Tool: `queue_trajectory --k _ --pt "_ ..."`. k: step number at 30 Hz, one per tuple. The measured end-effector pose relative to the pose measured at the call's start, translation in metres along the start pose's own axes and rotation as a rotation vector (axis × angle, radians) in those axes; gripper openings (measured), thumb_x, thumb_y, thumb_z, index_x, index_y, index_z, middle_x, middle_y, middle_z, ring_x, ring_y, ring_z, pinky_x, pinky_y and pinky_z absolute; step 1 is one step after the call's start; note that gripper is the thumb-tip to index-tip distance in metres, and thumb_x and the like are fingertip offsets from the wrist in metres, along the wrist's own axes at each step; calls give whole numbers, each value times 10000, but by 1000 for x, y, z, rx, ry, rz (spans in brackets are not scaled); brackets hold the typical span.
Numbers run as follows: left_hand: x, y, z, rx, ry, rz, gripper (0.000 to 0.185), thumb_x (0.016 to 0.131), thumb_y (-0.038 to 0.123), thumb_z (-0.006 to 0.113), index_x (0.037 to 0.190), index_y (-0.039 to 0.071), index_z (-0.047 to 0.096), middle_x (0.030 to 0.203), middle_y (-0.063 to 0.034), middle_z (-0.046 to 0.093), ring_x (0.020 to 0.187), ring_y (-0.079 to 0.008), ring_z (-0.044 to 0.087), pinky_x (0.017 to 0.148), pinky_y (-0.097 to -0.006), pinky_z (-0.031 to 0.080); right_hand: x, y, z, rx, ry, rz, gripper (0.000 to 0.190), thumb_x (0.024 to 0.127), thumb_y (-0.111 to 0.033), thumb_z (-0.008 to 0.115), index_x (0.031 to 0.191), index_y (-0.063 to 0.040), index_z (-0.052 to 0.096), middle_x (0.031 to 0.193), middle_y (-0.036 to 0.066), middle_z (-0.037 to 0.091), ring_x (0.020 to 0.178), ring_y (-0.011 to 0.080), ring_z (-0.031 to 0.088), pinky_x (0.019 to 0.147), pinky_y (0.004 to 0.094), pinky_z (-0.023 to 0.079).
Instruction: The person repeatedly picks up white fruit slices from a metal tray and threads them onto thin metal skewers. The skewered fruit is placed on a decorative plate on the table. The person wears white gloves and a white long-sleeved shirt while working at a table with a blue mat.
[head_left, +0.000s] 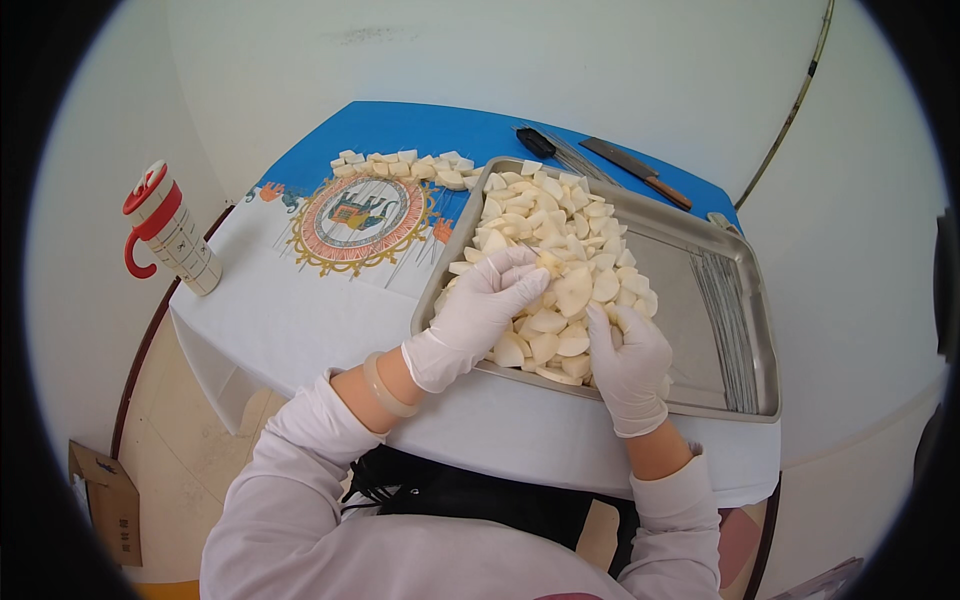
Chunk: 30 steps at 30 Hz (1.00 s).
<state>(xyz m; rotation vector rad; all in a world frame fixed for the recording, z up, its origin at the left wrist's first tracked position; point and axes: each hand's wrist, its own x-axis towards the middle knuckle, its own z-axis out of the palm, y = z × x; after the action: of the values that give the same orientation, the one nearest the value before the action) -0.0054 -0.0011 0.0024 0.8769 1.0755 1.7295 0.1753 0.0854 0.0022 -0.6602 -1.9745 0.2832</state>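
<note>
Both hands wear white gloves and work over a metal tray heaped with pale, peeled root-vegetable slices, likely potato. My left hand pinches a yellowish slice between thumb and fingers above the heap. Lower and to the right, my right hand has its thumb and fingers bent together close to the slices. Whatever lies between those fingertips is too hidden to make out. A bundle of thin metal skewers lies along the right side of the tray.
Slices threaded on skewers lie in a row behind the tray's left side. Behind the tray are more skewers, a black-handled object and a cleaver-like knife. A red-lidded tumbler stands at the left table edge. A cardboard box sits on the floor.
</note>
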Motion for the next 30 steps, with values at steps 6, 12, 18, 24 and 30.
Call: queue_trajectory --k 6,12,18,24,30 --pt "2 -3 -1 -19 3 6 307 1003 171 685 1257 37 576 1110 -15 697 1035 -67 636 910 -207 496 -1 -2 1 20 -3 46 209 878 -206 787 786 -43 693 645 100 581 564 272 562 540 365 445" --pt "2 -4 -1 -34 16 -14 324 1001 167 688 1270 29 572 1110 -15 694 1033 -66 636 909 -204 499 0 -3 0 22 -17 60 266 874 -206 793 730 -33 653 620 109 549 537 269 523 523 367 425" --pt "2 -7 0 -50 19 11 215 998 186 690 1179 78 642 1078 22 698 999 -44 614 922 -224 484 0 -4 0 14 -26 71 338 872 -215 797 677 -31 591 594 115 512 513 273 478 507 373 402" --pt "1 -7 0 -69 27 7 228 997 181 691 1191 81 626 1088 17 696 1000 -47 614 923 -224 484 0 -5 -1 -32 -36 74 358 877 -229 789 667 -34 574 597 119 527 512 287 505 503 380 411" --pt "6 -2 -3 -110 80 40 426 993 205 694 1329 -9 547 1108 -3 666 1000 -49 587 896 -221 477 15 -3 -3 66 -126 -13 192 946 -180 688 856 -15 646 725 158 606 619 298 582 592 376 477"
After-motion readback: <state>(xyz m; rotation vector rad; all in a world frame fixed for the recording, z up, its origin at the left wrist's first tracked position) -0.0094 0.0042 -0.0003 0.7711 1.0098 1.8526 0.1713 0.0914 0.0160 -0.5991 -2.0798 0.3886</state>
